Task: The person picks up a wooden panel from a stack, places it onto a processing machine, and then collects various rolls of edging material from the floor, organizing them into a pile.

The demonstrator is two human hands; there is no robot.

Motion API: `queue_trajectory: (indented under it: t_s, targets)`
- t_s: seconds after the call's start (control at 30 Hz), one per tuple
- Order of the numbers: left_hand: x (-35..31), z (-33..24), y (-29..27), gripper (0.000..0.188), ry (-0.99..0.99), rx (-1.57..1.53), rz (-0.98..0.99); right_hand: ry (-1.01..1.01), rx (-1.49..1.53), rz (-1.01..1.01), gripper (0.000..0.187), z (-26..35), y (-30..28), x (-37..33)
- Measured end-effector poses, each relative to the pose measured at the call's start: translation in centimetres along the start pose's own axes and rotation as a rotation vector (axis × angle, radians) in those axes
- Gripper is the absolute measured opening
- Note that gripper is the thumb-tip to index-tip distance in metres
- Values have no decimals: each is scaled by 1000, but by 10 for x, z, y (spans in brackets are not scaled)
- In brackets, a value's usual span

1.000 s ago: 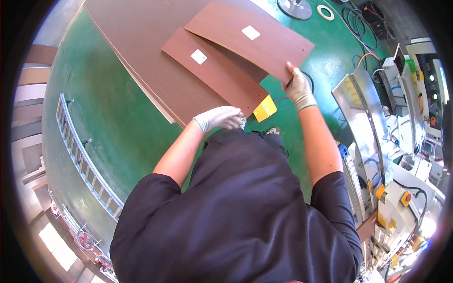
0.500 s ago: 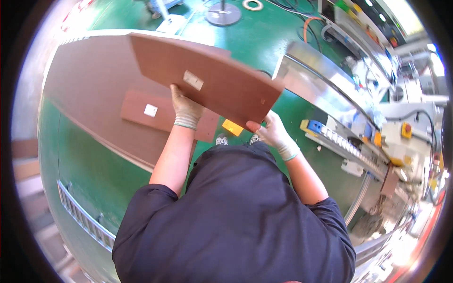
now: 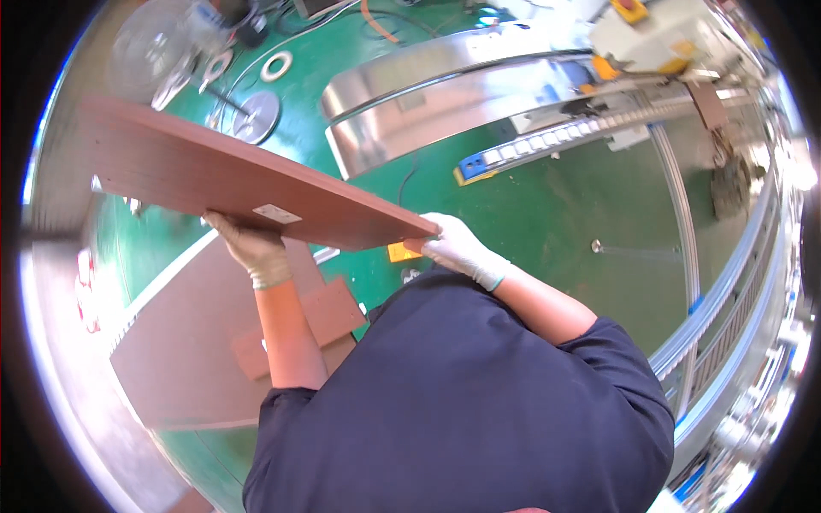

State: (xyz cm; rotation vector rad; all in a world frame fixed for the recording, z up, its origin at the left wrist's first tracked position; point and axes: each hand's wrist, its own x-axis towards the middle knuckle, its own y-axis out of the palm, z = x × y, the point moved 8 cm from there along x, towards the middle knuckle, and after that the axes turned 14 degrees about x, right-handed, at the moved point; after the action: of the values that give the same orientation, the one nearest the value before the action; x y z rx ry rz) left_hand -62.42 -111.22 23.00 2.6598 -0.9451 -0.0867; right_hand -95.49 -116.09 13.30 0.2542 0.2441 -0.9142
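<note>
A long reddish-brown wooden board (image 3: pixel 197 179) with a small pale label (image 3: pixel 277 214) is held up in front of me, its broad face toward me and its long edge slanting down to the right. My left hand (image 3: pixel 255 248), in a pale glove, grips the lower edge beside the label. At the board's right end my right hand (image 3: pixel 457 248), gloved in white, is closed round the corner. Most of the left fingers are hidden behind the board. Below left, another brown board (image 3: pixel 333 312) lies on a large brown panel (image 3: pixel 184 359).
A shiny metal-sided machine (image 3: pixel 385 137) stands ahead, with a conveyor rail (image 3: pixel 547 141) carrying a row of white pieces. Aluminium framing (image 3: pixel 684 231) runs along the right. A fan's round base (image 3: pixel 256 118), a pale ring (image 3: pixel 276 66) and cables lie on the green floor (image 3: pixel 547 222).
My view and body have turned to the right, toward the metal machine. The held board has come along, tilting flatter and reaching farther left. Both hands keep their hold.
</note>
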Motion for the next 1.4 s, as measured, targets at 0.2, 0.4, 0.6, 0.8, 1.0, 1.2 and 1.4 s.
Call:
queue_trajectory:
  t_s: [0.2,0.4,0.6,0.8,1.0,1.2,1.4]
  targets:
    - [-4,8,109,54,128,242,301,63,433,28,37,-44,-22,-1]
    - [-50,33,228,32,276,858,628,-43,559,-149,41,-21,-49,-4]
    - [-70,104,294,54,529,1368,1010,-60,1350,-282,52,-58,-92,-10]
    - [-76,144,261,64,500,1416,1104,-245,1434,-492,49,-84,-151,-6]
    - [-31,163,115,52,282,1420,962,-160,1465,-602,45,-94,-175,6]
    - [-117,182,54,53,-544,882,661,-78,1463,-584,55,-102,-186,21]
    - [-153,203,27,52,-485,664,387,35,1016,-517,51,-95,-184,8]
